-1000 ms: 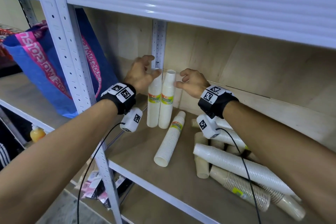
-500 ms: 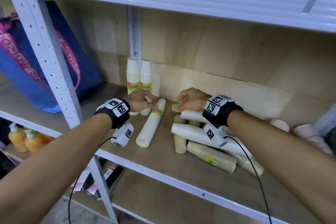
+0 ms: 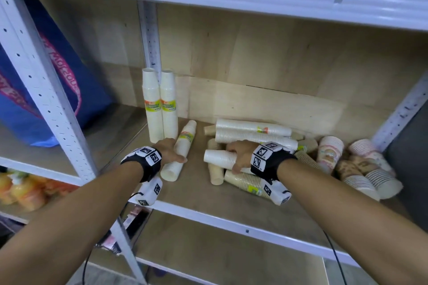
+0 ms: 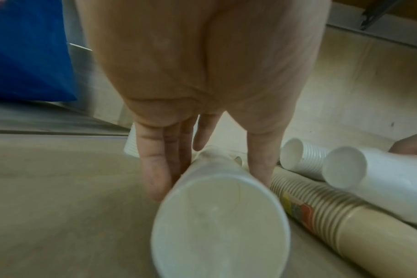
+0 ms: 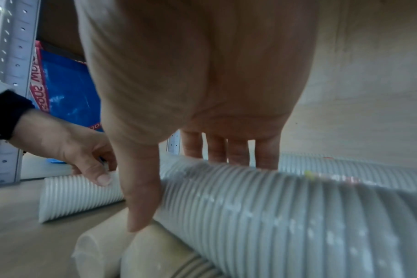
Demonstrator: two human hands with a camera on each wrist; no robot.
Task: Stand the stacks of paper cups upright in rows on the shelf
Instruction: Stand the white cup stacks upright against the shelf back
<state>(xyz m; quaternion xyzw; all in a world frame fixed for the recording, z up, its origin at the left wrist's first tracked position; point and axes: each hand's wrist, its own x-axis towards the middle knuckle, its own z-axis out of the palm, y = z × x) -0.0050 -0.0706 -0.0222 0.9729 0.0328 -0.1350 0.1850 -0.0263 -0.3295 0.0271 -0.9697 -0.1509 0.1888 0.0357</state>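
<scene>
Standing stacks (image 3: 159,102): two white ones upright at the back-left post, so the row starts in that corner.
Left hand (image 3: 170,151): fingers (image 4: 155,169) and thumb wrapped around a lying white cup stack (image 3: 179,152), probably the next one to stand up.
Right hand (image 3: 240,155): fingers (image 5: 229,150) draped over a longer ribbed white stack (image 5: 274,206) on top of the pile (image 3: 254,146), thumb pressed to its side.
Shelf (image 3: 199,194): everything else lies flat.

head: above, looking down | wrists: close, low | shared: lying cup stacks (image 3: 231,157)

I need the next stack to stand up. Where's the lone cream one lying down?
Head view: the lying cream stack is under the left hand, just right of the two upright stacks.
</scene>
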